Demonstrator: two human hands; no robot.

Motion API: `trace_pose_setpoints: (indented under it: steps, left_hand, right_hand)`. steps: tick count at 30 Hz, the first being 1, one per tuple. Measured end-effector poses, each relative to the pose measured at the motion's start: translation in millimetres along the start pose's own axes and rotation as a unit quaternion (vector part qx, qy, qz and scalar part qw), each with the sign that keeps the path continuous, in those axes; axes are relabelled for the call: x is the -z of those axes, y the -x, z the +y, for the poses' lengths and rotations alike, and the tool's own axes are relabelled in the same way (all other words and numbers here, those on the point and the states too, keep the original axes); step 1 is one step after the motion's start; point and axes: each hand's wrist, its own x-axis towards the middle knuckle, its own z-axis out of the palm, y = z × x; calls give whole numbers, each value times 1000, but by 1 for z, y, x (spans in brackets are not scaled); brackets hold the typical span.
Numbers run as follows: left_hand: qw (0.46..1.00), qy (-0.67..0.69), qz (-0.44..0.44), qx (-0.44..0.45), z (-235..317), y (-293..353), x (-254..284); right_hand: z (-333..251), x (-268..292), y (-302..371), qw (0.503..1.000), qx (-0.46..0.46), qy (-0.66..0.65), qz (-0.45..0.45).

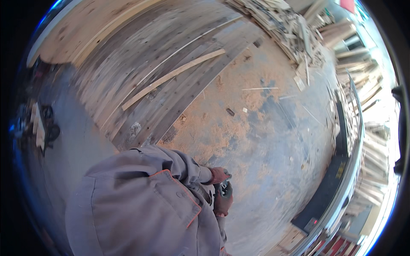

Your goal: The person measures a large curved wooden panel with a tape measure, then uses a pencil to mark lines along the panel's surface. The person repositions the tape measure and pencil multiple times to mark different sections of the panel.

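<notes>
Both my hands wear dark red gloves with darker fingers, and they meet in front of my grey jacket point(136, 200). The fingers of my left hand point(219, 175) are curled, and they touch or nearly touch the other hand. Just below it, my right hand point(223, 200) is closed around a small grey-green object point(224, 185). Fingers cover most of that object, so its kind cannot be made out. Whether the left hand also grips it or something else is hidden.
Sawdust point(222, 111) and small scraps cover the grey floor ahead. A wooden strip point(171, 80) lies on the planks point(141, 55) at upper left. Offcuts point(282, 25) are heaped at the back. A long dark machine or rail point(326, 187) runs along the right, with stacked wood point(371, 149) beyond.
</notes>
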Motion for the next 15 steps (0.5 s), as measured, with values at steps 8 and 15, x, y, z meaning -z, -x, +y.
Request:
trace_pose_setpoints:
  steps: [8,15]
  left_hand:
    - [974,-12,210,87,48,-142,116]
    - [895,181,390,120,96,-206,230]
  right_hand:
    - [-132,0,-220,947,169,218,-165]
    - [-280,-35,-363,821,349,325,-315]
